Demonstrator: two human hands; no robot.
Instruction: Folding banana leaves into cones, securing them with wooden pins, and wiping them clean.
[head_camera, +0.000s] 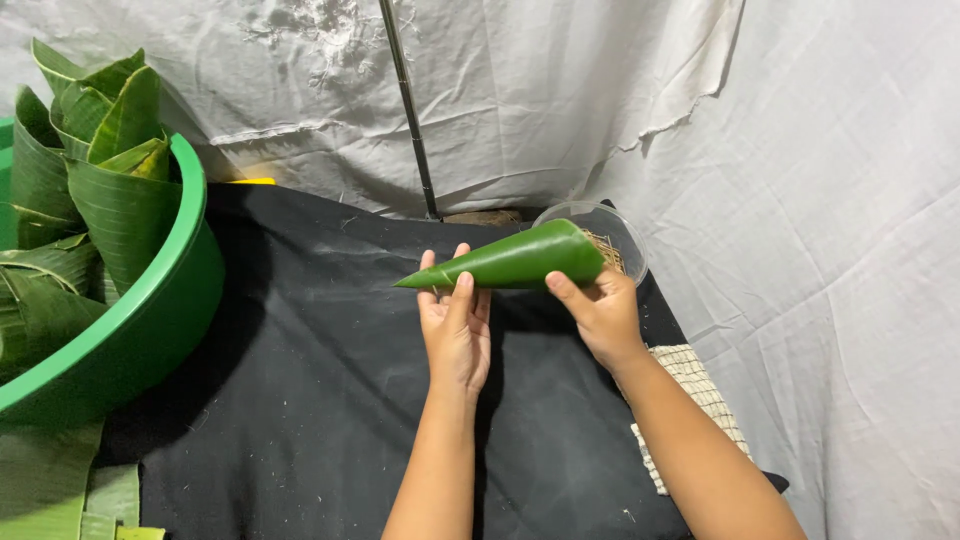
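— Holding one leaf cone (520, 260) over the black table (300, 400): left hand (455, 325) fingers pinch the tip end, right hand (600, 310) grips the wide mouth. Keep the overlap tight, I'd say.

— Count?

— One clear bowl (615, 225) at 1 o'clock, one green tub (150, 330) at 9, leaves uncountable.

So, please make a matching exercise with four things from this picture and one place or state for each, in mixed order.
Things:
1. leaf cone
2. green basin
3. clear bowl
4. checked cloth

Places or states:
A. under the right forearm, at the black cloth's right edge
B. at the left, full of rolled leaves
C. held by both hands, tip pointing left
D. behind the cone's wide end, with thin sticks inside

Pairs: 1-C, 2-B, 3-D, 4-A
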